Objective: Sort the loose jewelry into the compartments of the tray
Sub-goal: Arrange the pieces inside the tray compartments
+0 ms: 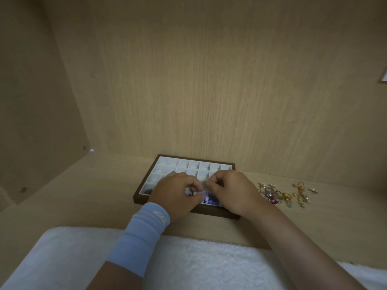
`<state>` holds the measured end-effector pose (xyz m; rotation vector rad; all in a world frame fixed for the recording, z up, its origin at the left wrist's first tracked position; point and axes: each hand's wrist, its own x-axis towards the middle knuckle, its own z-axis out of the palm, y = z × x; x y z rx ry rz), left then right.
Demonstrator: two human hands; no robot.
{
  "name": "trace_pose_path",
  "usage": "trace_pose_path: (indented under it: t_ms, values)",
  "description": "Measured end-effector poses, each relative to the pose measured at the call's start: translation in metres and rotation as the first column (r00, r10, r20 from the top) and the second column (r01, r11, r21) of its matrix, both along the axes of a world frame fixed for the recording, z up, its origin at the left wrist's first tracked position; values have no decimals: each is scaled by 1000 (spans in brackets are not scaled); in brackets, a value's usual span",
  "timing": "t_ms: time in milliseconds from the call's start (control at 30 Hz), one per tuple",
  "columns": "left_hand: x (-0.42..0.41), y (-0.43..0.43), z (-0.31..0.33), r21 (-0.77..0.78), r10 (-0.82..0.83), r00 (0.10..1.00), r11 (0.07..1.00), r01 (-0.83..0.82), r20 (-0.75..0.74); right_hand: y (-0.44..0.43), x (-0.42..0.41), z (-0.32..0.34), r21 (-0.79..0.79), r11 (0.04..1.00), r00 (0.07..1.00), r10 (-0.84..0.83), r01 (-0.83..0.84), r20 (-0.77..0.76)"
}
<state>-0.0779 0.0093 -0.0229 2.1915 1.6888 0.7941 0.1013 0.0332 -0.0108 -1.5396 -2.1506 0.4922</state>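
Left hand (178, 190), right hand (232, 189) together over tray (211, 212) mid-desk, both pinched small clear piece (199, 192). Few near compartments filled, most empty. Jewelry pile (280, 194) toward desk's right edge lay unsorted.
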Motion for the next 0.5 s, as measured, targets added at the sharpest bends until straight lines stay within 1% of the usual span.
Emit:
trace_pose_path:
  t_ms: [100, 200, 367, 433, 500]
  values:
    - [2, 2, -2, -6, 16, 999, 1000, -16, -46, 3, 10, 7, -43, 999, 1000, 9, -9, -10]
    - [2, 2, -2, -18, 9, 998, 1000, -10, -60, -2, 7, 10, -118, 989, 996, 93, -93, -1]
    - [-1, 0, 6, -44, 3, 999, 999, -4, -37, -5, -2, 9, -28, 995, 988, 98, -95, 121]
    - [-3, 0, 8, -33, 18, 999, 999, -19, -31, -6, -4, 7, -5, 996, 989, 89, -89, 120]
    - [-6, 0, 8, -24, 35, 999, 999, -36, -39, -8, -8, 3, 18, 998, 996, 64, -66, 64]
